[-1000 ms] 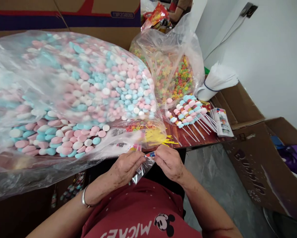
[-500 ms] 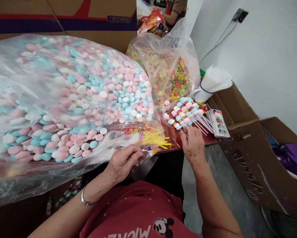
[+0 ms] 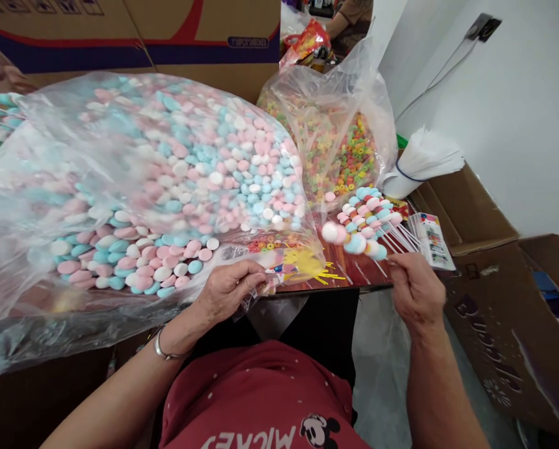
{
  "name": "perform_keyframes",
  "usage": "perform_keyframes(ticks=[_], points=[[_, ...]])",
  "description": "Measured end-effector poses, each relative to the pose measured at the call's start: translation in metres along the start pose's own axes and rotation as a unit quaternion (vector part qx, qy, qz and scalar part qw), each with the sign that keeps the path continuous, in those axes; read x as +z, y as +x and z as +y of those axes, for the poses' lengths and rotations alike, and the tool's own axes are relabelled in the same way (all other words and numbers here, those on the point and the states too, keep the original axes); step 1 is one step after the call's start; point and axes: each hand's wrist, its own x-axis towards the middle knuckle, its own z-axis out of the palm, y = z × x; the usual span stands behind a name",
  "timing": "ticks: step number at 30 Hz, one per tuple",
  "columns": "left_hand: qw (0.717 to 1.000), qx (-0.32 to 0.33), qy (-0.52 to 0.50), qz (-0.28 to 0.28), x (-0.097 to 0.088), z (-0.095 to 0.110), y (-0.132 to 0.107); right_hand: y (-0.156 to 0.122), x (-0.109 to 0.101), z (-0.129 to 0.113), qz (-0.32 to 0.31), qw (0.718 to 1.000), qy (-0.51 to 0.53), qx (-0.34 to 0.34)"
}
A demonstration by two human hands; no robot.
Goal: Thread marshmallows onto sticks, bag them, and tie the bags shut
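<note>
My right hand (image 3: 417, 290) pinches the stick of a marshmallow skewer (image 3: 354, 242), its pink, white and blue pieces pointing left above the table edge. Behind it lies a pile of similar skewers (image 3: 371, 209) with white sticks. My left hand (image 3: 230, 290) is closed, thumb against fingers, on a small clear printed bag (image 3: 281, 270) at the table edge. Yellow twist ties (image 3: 330, 273) lie just right of that bag. Left of my left hand, loose marshmallows (image 3: 143, 262) spill from a large clear plastic bag (image 3: 181, 125).
A clear bag of colourful ring candies (image 3: 349, 149) stands behind the skewers. Further right are a white cup of paper sticks or sleeves (image 3: 424, 159), printed cards (image 3: 433, 240) and an open cardboard box (image 3: 494, 312). A large carton (image 3: 204, 56) stands at the back. Another person's arm (image 3: 339, 25) shows beyond.
My right hand has lifted a skewer from the front of the pile and moved right with it. My left hand stays near the same spot with the small bag. The view has shifted slightly left.
</note>
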Motion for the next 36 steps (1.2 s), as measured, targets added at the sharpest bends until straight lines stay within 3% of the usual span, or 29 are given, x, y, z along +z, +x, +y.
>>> perform_keyframes(ticks=[3, 7, 16, 20, 26, 30, 33, 36], points=[[1.000, -0.016, -0.008, -0.009, -0.006, -0.003, -0.001, 0.007, -0.016, -0.017, -0.027, 0.997, 0.032, -0.059], [0.996, -0.043, -0.066, -0.032, -0.009, -0.001, -0.003, 0.014, -0.016, -0.028, -0.040, 0.992, 0.004, -0.122], [0.974, -0.141, -0.169, -0.058, -0.007, 0.002, -0.004, 0.022, -0.009, -0.026, -0.045, 0.982, -0.022, -0.183], [0.974, -0.129, -0.166, -0.089, -0.009, 0.000, -0.002, 0.026, -0.011, -0.024, -0.058, 0.978, -0.024, -0.200], [0.975, -0.066, -0.128, -0.168, -0.018, -0.010, 0.006, 0.034, -0.012, -0.016, -0.131, 0.974, 0.015, -0.186], [0.957, -0.086, -0.178, -0.213, -0.024, -0.018, 0.004, 0.030, -0.008, -0.014, -0.143, 0.981, 0.071, -0.114], [0.925, -0.128, -0.319, -0.161, -0.019, -0.019, -0.003, 0.025, -0.001, -0.015, -0.134, 0.983, 0.099, -0.073], [0.874, -0.147, -0.456, -0.084, -0.004, -0.012, -0.008, 0.021, 0.007, -0.018, -0.130, 0.982, 0.114, -0.079]])
